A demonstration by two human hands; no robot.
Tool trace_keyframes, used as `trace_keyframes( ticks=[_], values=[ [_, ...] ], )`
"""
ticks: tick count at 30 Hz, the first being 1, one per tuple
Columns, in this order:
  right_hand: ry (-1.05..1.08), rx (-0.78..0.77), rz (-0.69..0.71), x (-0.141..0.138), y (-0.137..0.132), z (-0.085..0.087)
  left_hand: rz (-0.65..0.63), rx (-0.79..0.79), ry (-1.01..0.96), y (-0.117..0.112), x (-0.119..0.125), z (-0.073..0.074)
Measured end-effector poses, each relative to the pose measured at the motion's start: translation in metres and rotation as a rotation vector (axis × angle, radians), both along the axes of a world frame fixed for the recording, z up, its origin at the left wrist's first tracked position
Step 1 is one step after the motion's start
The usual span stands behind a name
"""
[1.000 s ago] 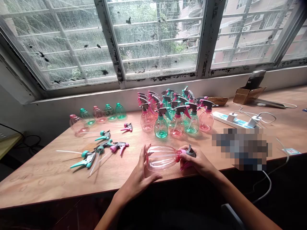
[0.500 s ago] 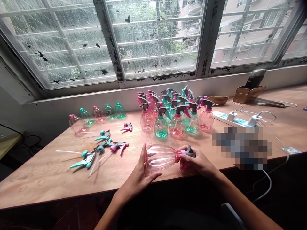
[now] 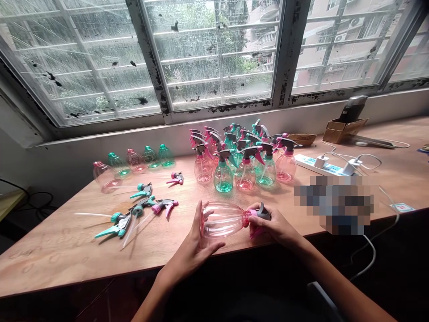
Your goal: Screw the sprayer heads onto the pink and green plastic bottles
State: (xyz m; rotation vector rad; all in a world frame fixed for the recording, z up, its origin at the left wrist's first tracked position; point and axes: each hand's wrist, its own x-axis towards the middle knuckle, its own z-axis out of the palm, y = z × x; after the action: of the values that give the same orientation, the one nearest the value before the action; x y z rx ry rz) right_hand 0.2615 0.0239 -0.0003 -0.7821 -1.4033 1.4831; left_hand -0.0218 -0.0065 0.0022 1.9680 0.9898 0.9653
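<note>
work surface: a wooden table with pale, worn grain, its front edge running across the lower part of the view.
left hand: the left hand is loosely open, fingers and thumb spread, its fingers around the base of the held bottle; the thumb stands apart from it.
right hand: the right hand is closed about the grey-and-pink spray head at the neck.
held bottle: a clear pink bottle lies sideways between the hands above the near edge, base to the left, neck to the right, the spray head seated at its neck.
loose spray heads: five spray heads, three green and two pink, lie left of the hands with pale tubes, some overlapping.
blurred patch: a pixelated area right of the hands; its contents cannot be told.
fitted bottles: a close group of pink and green bottles stands upright beyond the hands, spray heads on.
power strip: a white power strip with plugs and cables, right of the group.
bare-necked bottles: five, two pink and three green, in a row at far left.
box: an open cardboard box holding a dark cylinder, at far right.
background: barred windows with flaking frames; foliage and buildings outside.
</note>
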Motion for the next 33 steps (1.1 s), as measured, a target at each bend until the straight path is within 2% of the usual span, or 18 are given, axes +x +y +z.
trace_keyframes(
  ticks=[6, 13, 21, 25, 29, 33],
  values=[
    [-0.008, 0.004, -0.005, -0.001, -0.001, 0.001, 0.024, -0.026, 0.036, -0.003, 0.000, 0.005],
    [-0.012, 0.011, -0.009, 0.000, 0.000, 0.000, 0.051, 0.128, 0.053, 0.000, 0.001, -0.002],
    [-0.031, 0.010, 0.001, -0.001, -0.001, 0.003, 0.047, 0.013, 0.029, -0.002, 0.003, 0.007],
    [-0.016, 0.000, 0.001, -0.001, -0.001, 0.003, 0.051, 0.000, 0.001, 0.000, 0.004, 0.004],
    [0.012, 0.005, -0.005, 0.000, 0.000, 0.000, 0.029, -0.068, -0.038, 0.000, 0.002, 0.002],
    [0.072, -0.028, -0.009, 0.000, 0.002, -0.006, 0.009, -0.172, -0.104, -0.004, 0.000, 0.009]
  ],
)
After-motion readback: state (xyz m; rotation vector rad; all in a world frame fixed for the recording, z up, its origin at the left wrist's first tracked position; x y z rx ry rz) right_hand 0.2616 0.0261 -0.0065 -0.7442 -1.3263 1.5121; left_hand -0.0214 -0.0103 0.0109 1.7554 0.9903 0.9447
